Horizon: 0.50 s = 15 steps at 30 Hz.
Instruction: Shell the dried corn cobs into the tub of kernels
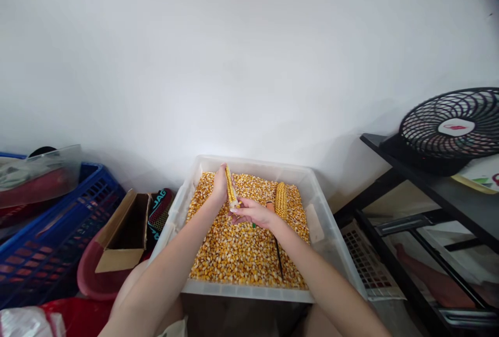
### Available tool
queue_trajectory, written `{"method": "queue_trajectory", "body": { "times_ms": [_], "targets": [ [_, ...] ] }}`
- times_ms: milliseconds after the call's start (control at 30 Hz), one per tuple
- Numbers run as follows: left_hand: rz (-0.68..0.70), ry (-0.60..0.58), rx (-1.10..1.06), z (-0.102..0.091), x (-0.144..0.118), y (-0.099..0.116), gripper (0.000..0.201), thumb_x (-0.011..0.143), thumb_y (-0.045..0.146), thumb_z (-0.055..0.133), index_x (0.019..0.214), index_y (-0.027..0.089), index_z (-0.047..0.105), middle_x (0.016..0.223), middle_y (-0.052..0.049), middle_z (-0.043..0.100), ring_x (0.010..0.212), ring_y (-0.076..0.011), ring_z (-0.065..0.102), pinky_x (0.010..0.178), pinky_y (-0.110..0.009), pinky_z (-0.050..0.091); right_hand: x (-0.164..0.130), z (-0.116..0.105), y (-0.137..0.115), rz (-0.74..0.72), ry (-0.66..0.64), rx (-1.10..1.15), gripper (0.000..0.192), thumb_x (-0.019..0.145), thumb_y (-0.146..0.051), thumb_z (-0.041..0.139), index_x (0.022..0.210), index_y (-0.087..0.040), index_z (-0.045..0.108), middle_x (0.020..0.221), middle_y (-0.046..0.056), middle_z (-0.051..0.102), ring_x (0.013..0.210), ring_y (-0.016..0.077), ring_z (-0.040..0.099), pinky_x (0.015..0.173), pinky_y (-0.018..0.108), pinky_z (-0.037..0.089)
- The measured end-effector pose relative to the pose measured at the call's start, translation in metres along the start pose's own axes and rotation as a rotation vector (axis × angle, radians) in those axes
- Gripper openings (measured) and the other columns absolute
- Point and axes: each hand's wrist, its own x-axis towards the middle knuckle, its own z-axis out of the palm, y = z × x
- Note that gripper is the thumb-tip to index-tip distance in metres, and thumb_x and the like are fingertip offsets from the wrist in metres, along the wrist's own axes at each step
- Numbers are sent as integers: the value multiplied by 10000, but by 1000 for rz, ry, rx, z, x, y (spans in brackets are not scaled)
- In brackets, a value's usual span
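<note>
Above loose yellow kernels [234, 254] in a translucent plastic bin [249, 291], my left hand [220, 185] is closed around a corn cob [231, 185]. The cob stands nearly upright, with rows of kernels facing me and a pale stripped part at its lower end. My right hand [253, 213] has its thumb and fingers closed on that lower end. Just right of it, another corn cob [280, 201], full of kernels, lies on the heap. Beside that cob is a thin tool with an orange end [270, 206] and a dark shaft, partly hidden by my right forearm.
At left are a blue plastic crate [50, 228], an open cardboard box [120, 259] in a reddish basin [88, 274], and a black-and-teal item [159, 209]. A black fan [456, 126] stands on a dark rack [424, 186] at right. A white wall [234, 66] rises behind the bin.
</note>
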Motion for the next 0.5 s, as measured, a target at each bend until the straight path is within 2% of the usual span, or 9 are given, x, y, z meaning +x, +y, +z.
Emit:
{"method": "queue_trajectory", "body": {
  "times_ms": [167, 333, 400, 500],
  "targets": [
    [66, 70, 49, 1, -3, 2, 399, 733, 587, 498, 667, 199, 433, 463, 31, 424, 352, -106, 394, 369, -245, 313, 9, 4, 12, -36, 155, -217, 391, 696, -445, 644, 926, -195, 451, 637, -37, 576, 517, 125, 586, 533, 266, 496],
    [176, 114, 93, 7, -14, 9, 351, 749, 529, 521, 670, 197, 437, 476, 42, 385, 406, -110, 411, 408, -238, 321, 12, 11, 16, -35, 279, -455, 339, 771, -363, 584, 1026, -203, 428, 517, -63, 536, 442, 125, 554, 446, 223, 439],
    [202, 122, 114, 6, -13, 9, 337, 751, 513, 526, 675, 194, 446, 497, 41, 394, 429, -106, 415, 421, -231, 328, 9, 10, 13, -27, 282, -465, 391, 752, -353, 609, 1060, -199, 424, 536, -62, 538, 451, 123, 554, 454, 223, 439],
    [149, 121, 105, 2, -7, 5, 341, 746, 526, 521, 707, 193, 458, 521, 39, 410, 428, -103, 415, 418, -228, 338, 4, 4, 6, 1, 172, -323, 488, 686, -360, 677, 1078, -192, 441, 702, -21, 594, 560, 121, 591, 553, 242, 482]
  ]
}}
